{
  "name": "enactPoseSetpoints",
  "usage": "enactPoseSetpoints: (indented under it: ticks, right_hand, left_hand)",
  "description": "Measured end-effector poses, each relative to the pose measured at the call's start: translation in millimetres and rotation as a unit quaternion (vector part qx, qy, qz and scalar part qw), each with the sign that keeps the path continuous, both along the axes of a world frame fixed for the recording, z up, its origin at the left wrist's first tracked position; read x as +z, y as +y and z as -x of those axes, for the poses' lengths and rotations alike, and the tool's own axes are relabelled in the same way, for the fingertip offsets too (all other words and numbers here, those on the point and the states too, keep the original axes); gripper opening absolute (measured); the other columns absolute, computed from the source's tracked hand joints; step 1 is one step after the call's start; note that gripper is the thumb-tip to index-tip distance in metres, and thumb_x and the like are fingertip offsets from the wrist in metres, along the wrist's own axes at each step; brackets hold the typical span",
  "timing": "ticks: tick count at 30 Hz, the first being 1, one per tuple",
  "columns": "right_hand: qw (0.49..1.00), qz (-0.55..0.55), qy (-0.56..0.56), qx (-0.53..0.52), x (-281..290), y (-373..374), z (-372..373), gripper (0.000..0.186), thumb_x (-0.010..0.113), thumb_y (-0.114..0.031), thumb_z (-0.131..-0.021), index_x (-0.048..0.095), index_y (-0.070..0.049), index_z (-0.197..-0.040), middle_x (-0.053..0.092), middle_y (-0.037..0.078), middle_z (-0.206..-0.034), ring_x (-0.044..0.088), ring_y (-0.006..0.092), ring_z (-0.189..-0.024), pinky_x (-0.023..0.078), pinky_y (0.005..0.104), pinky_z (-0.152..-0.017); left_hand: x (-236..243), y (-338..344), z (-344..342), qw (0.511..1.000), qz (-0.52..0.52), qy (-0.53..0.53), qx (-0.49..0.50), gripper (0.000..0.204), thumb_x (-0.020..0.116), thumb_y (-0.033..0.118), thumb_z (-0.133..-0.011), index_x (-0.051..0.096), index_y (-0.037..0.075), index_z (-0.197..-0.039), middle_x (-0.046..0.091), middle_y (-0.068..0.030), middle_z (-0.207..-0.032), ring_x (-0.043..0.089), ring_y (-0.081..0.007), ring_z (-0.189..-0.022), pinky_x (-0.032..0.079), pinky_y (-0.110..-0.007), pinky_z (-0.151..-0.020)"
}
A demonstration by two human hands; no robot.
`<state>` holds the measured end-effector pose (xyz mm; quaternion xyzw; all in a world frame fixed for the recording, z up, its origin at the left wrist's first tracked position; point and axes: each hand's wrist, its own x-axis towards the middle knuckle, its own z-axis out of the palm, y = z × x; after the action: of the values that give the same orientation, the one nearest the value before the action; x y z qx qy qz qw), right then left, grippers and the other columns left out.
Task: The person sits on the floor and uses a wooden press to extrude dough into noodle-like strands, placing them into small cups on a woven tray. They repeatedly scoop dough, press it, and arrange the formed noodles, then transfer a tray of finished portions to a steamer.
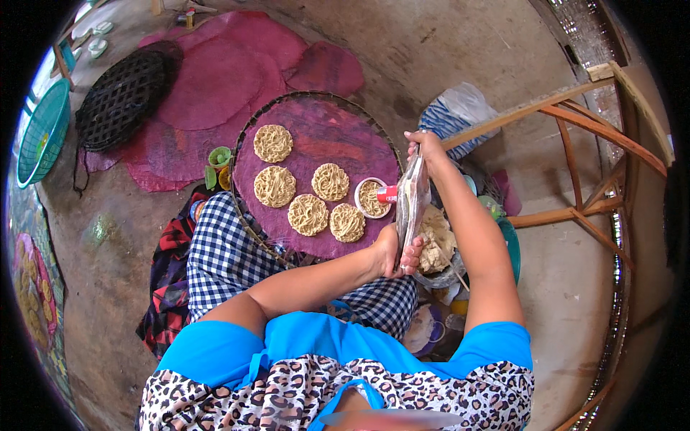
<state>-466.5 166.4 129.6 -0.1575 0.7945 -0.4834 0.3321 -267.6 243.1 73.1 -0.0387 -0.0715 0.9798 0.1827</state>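
Observation:
Both my hands grip a long, flat hand press (pixel 411 205), which looks wrapped in clear plastic. My left hand (pixel 395 253) closes round its near end, and my right hand (pixel 427 146) round its far end. A red tube (pixel 387 194) sticks out from the middle of the press, over the right side of a white ring (pixel 359 208). Thin strands of dough fill the ring. Several round nests of dough strands, such as one dough nest (pixel 274 187), lie left of it on a round tray lined with purple cloth (pixel 323 129).
A bowl of pale dough (pixel 435 241) with a stick in it sits right of my hands. Wooden frame bars (pixel 532 111) reach in from the right, near a blue-and-white bag (pixel 456 118). Purple mats (pixel 215 79), a black woven basket (pixel 122 97) and a green basket (pixel 44 136) lie left.

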Motion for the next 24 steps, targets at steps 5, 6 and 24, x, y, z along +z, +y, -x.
enactPoseSetpoints:
  ticks: [5, 6, 24]
  right_hand:
    - [0.999, 0.045, 0.005, 0.004, 3, 5, -9, 0.024, 0.07, -0.014, -0.071, 0.046, -0.009, -0.072, 0.048, 0.003, -0.055, 0.05, 0.0163, -0.041, 0.043, 0.034, -0.036]
    - [0.998, 0.067, -0.005, -0.003, 7, 8, -9, 0.025, 0.071, -0.015, -0.071, 0.046, -0.009, -0.074, 0.048, 0.003, -0.056, 0.05, 0.0162, -0.041, 0.043, 0.034, -0.036]
    - [0.946, 0.198, -0.256, -0.006, -83, 78, -57, 0.036, 0.043, -0.024, -0.091, 0.051, -0.001, -0.118, 0.062, 0.009, -0.095, 0.059, 0.0164, -0.074, 0.048, 0.0272, -0.069]
  left_hand:
    - [-2, 5, -6, 0.999, 0.019, -0.016, -0.023, 0.04, 0.028, 0.043, -0.085, 0.045, 0.011, -0.068, 0.038, -0.001, -0.047, 0.032, -0.0149, -0.036, 0.029, -0.031, -0.041]
    - [-3, 4, -6, 0.999, 0.021, -0.007, -0.03, 0.041, 0.026, 0.044, -0.085, 0.045, 0.011, -0.067, 0.037, -0.0007, -0.046, 0.032, -0.0145, -0.036, 0.028, -0.03, -0.041]
    - [-10, -38, -15, 0.936, -0.173, 0.302, 0.054, 0.026, 0.034, 0.022, -0.09, 0.044, 0.009, -0.069, 0.041, 0.0015, -0.047, 0.039, -0.0084, -0.037, 0.033, -0.025, -0.041]
